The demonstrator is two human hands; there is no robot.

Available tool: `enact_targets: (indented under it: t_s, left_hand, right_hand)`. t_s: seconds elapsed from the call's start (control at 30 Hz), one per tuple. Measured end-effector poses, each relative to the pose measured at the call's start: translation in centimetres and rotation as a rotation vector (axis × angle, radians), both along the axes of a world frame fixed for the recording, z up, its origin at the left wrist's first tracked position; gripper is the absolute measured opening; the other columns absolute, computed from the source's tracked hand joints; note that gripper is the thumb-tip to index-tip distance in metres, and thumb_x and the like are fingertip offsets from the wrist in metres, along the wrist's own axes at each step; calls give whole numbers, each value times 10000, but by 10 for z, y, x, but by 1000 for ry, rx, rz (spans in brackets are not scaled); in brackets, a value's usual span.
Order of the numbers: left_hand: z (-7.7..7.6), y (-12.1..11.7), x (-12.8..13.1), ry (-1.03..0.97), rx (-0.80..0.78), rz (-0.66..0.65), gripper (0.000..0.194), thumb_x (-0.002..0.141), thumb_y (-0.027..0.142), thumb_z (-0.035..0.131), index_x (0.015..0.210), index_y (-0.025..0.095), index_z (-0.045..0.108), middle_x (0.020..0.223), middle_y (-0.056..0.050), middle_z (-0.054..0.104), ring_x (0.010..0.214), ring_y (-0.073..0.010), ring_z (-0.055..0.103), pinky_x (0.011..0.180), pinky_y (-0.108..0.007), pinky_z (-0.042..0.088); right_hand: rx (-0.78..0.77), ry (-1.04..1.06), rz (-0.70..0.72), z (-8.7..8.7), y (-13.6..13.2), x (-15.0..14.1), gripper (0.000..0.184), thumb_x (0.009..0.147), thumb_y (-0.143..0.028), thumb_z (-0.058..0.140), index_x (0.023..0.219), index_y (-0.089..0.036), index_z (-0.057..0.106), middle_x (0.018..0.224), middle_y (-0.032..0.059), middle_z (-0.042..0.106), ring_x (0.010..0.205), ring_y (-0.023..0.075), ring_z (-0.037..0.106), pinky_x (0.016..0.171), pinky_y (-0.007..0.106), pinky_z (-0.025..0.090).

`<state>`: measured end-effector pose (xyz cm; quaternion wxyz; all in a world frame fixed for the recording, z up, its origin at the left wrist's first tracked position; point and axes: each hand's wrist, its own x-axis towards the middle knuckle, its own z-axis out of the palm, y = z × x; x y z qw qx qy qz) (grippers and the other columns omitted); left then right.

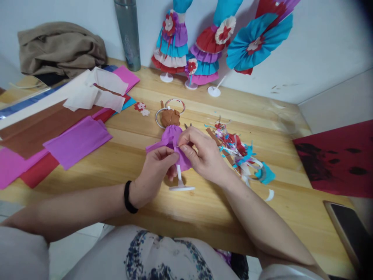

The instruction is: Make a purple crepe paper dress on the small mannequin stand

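Note:
A small doll on a white stand (181, 188) lies or leans at the middle of the table, with a brown paper-wrapped head (171, 117) and a purple crepe-paper dress (171, 134). My left hand (155, 171) pinches the front of the dress between thumb and forefinger. Just to its right, my right hand (205, 153) also has thumb and forefinger pressed together on the purple paper, near a narrow strip down the front. The exact bit under the fingertips is partly hidden. Two rings of tape (175, 105) sit behind the doll's head.
Colored crepe-paper sheets (78, 142) are spread at left, beside small paper flowers (141, 107). Paper scraps (236, 146) are heaped at right. Dressed dolls on stands (171, 50), a bottle (128, 37) and brown cloth (61, 46) stand behind. A phone (346, 229) lies at the right edge.

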<state>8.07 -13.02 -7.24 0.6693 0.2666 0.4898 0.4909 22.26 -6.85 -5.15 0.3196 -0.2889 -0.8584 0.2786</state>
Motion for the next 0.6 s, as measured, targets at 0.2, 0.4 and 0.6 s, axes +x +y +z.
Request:
enact_targets:
  t_s: [0.2, 0.4, 0.6]
  left_hand:
    - [2, 1, 0, -14, -15, -3, 213, 688, 319, 697, 642, 155, 569, 424, 33, 525, 367, -66, 430, 368, -172, 334]
    - [2, 0, 0, -17, -7, 0, 211, 690, 310, 700, 643, 155, 565, 427, 34, 527, 371, -64, 436, 380, -174, 340]
    - [1, -2, -1, -21, 11, -19, 244, 689, 350, 709, 661, 152, 568, 442, 32, 539, 373, -67, 443, 386, -178, 340]
  right_hand:
    - [-133, 77, 10, 2, 0, 1, 132, 927, -202, 474, 798, -201, 497, 783, 24, 542, 746, 163, 516, 695, 315, 402]
    - [-193, 89, 12, 3, -1, 2, 122, 923, -220, 477, 805, -202, 505, 778, 21, 543, 727, 161, 518, 675, 315, 403]
    - [-144, 126, 50, 7, -1, 6, 122, 941, -225, 475, 826, -206, 511, 806, 29, 543, 734, 161, 510, 668, 320, 400]
